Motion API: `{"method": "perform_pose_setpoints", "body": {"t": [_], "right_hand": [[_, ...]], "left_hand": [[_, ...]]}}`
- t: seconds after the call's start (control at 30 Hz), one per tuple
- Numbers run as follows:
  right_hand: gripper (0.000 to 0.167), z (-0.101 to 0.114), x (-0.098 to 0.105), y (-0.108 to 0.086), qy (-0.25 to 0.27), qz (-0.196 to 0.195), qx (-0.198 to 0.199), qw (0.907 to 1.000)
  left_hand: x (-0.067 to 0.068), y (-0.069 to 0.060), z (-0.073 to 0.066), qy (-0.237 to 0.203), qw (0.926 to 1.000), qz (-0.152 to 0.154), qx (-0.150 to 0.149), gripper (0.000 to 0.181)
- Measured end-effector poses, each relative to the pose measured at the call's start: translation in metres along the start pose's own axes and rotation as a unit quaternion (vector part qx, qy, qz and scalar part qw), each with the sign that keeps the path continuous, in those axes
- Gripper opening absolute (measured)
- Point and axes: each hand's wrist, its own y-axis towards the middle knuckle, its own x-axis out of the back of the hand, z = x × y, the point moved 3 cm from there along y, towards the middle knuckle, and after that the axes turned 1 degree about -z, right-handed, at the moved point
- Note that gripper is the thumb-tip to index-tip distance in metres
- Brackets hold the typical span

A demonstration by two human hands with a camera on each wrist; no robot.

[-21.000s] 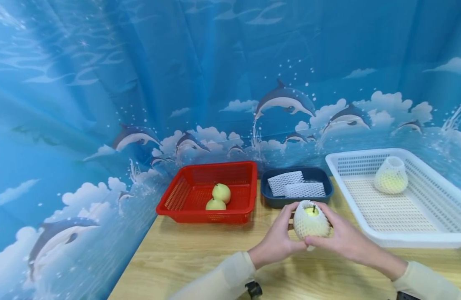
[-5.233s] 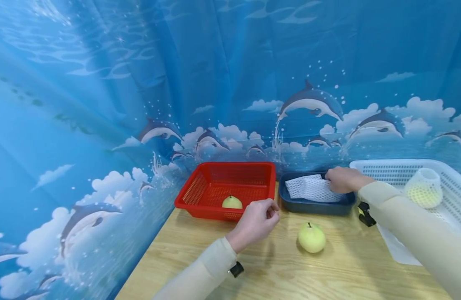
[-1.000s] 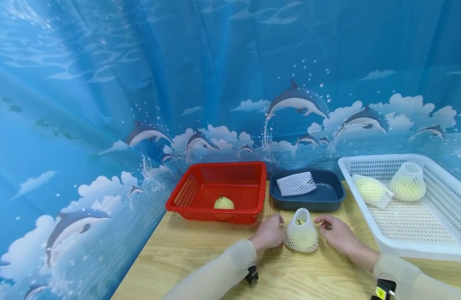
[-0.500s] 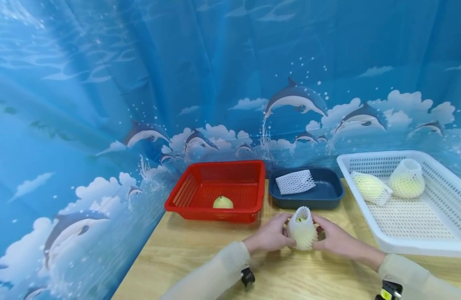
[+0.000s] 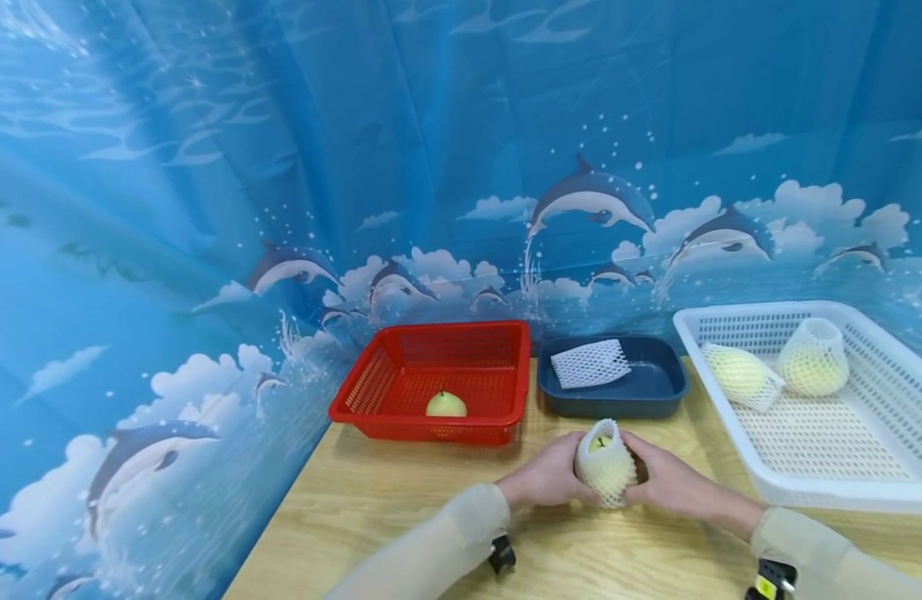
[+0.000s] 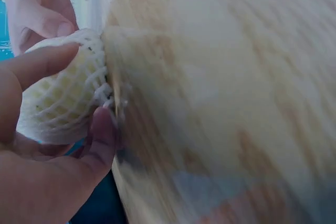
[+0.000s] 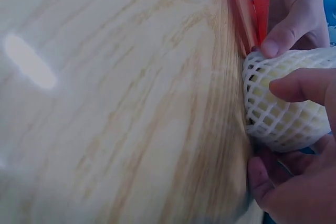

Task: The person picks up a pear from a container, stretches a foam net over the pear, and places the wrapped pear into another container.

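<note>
Both hands are clamped on one pear in a white foam net, the netted pear [image 5: 607, 468], at the near middle of the worktop [image 5: 371, 517]: the left hand [image 5: 547, 475] curls round its left side and the right hand [image 5: 667, 479] round its right, thumbs toward the person. The net's mouth points up, with a dark stem showing inside it (whether the base touches the wood, I cannot tell). In both wrist views the mesh is stretched over the pale fruit, with a thumb pressed against it. Just beyond the hands sits a dark blue tray [image 5: 652, 379] with a flat foam net [image 5: 590, 364] lying in its left half. Left of that, a red basket [image 5: 427, 428] holds a bare pear [image 5: 446, 405] near its front wall. On the right, a white basket [image 5: 836, 454] holds an upright wrapped pear [image 5: 814, 362] and, beside it, a tipped wrapped pear [image 5: 737, 373] against the left wall. Behind everything hangs a blue dolphin-print backdrop [image 5: 446, 150].
</note>
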Motion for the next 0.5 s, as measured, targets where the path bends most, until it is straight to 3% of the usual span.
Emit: {"method": "perform_pose_setpoints", "body": {"t": [0.13, 0.3, 0.5], "right_hand": [[0.092, 0.002, 0.002, 0.000, -0.008, -0.004, 0.019, 0.9998], [0.095, 0.006, 0.007, -0.003, 0.023, -0.007, -0.012, 0.9996], [0.099, 0.009, 0.011, -0.005, 0.048, -0.017, -0.016, 0.9986]], "left_hand": [[0.000, -0.001, -0.001, -0.042, 0.9990, -0.011, 0.010, 0.076], [0.003, -0.003, -0.003, -0.129, 0.9911, -0.021, 0.025, 0.074], [0.007, -0.004, -0.002, -0.146, 0.9892, -0.016, 0.007, 0.071]]}}
